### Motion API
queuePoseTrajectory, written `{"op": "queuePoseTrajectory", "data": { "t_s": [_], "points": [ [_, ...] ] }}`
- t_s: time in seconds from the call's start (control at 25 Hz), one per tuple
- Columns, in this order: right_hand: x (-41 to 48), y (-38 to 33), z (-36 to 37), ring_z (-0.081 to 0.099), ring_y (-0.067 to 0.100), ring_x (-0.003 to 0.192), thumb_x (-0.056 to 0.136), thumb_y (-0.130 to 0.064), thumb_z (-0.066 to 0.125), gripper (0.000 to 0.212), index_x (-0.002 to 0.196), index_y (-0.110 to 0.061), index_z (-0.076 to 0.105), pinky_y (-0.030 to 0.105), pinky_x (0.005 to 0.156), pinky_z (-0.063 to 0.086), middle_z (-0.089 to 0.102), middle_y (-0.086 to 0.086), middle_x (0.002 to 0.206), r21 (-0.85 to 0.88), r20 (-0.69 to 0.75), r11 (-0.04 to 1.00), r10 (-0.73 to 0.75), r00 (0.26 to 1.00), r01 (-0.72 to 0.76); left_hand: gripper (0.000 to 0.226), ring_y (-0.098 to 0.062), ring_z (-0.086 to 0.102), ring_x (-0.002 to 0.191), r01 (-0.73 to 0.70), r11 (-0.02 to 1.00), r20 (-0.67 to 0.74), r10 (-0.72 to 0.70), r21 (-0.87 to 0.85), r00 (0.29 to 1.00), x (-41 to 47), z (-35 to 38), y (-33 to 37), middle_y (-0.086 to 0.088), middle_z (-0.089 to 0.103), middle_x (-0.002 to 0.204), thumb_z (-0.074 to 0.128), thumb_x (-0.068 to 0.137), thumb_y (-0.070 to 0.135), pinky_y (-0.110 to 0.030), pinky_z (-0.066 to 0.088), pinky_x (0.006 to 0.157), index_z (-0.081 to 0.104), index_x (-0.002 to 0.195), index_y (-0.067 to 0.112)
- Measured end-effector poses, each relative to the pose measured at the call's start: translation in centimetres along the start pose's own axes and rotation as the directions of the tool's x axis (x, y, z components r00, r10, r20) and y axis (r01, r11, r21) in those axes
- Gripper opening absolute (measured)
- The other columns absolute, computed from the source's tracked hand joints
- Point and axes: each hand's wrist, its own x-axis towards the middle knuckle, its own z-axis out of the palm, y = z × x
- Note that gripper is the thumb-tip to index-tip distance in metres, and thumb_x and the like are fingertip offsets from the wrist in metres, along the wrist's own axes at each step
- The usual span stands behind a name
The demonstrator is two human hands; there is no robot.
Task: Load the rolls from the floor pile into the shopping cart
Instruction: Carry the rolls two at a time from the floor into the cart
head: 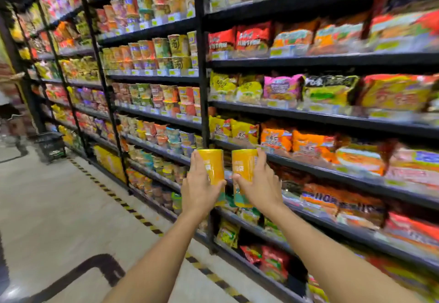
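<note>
Both forearms enter from the bottom edge, bare, stretched forward and upward, converging toward mid-frame. The left hand [202, 188] shows its back to the camera. Its fingers lie up along the left flank of the left roll [213, 166] and its thumb crosses the lower front, so the roll is gripped between thumb and fingers. The right hand [261, 184] mirrors this: its fingers run up the right flank of the right roll [244, 167], its thumb is curled over the lower front, and it grips the same way. Both wrists are roughly in line with the forearms. The thumb tips sit close together, with a narrow gap visible between them. Both rolls are yellow cylinders with a greenish band at the base; the print is too blurred to read. They are held upright in the air, side by side at equal height and just apart, not touching. Behind them stands black shelving [202, 65]. It carries cup noodles [175, 48] in the left bays and packet noodles [275, 138] in the right bays. The right side of the frame is motion-blurred. The pale floor [47, 207] carries yellow-black hazard tape [114, 195] along the shelf foot. A black basket [51, 144] sits far down the aisle at left.
</note>
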Motion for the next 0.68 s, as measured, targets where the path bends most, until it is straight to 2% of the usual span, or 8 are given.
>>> {"op": "queuePoseTrajectory", "data": {
  "t_s": [0.16,0.36,0.48,0.68],
  "points": [
    [-5.9,7.2,-10.1,0.051,0.034,0.122,0.088,-0.051,0.058,0.094,0.152,-0.018,-0.001,0.04,0.094,0.044,0.044,0.011,0.145,-0.11,-0.193,0.979,0.146,0.97,-0.169,0.106,-0.025,0.034,0.139,-0.175,0.969,0.127,0.198,-0.175,0.972,-5.0,3.7,10.5,-0.004,0.011,0.16,0.069,0.083,0.043,-0.036,0.035,0.106,-0.006,0.152,0.013],
    [-14.2,14.1,-22.2,0.053,0.033,0.121,0.088,-0.052,0.058,0.094,0.152,-0.016,0.0,0.04,0.092,0.045,0.046,0.012,0.143,-0.188,-0.397,0.908,0.278,0.875,-0.374,0.109,-0.024,0.034,0.139,-0.357,0.867,0.208,0.443,-0.347,0.872,-13.3,7.1,23.1,-0.005,0.014,0.16,0.07,0.082,0.045,-0.035,0.035,0.106,-0.007,0.152,0.012],
    [-21.0,18.2,-29.4,0.053,0.031,0.12,0.089,-0.052,0.057,0.092,0.152,-0.016,0.001,0.038,0.092,0.045,0.048,0.011,0.141,-0.205,-0.482,0.858,0.33,0.812,-0.471,0.11,-0.025,0.038,0.136,-0.42,0.788,0.239,0.56,-0.45,0.793,-20.1,8.3,30.6,-0.005,0.019,0.159,0.07,0.08,0.049,-0.035,0.039,0.102,-0.004,0.152,0.013],
    [-34.3,24.4,-40.2,0.048,0.034,0.124,0.09,-0.048,0.057,0.091,0.153,-0.014,0.001,0.037,0.093,0.041,0.044,0.015,0.143,-0.173,-0.544,0.748,0.47,0.695,-0.641,0.107,-0.026,0.032,0.14,-0.453,0.689,0.271,0.674,-0.565,0.687,-32.6,9.7,41.4,-0.006,0.014,0.159,0.071,0.081,0.044,-0.034,0.032,0.107,-0.001,0.153,0.012]
  ]
}}
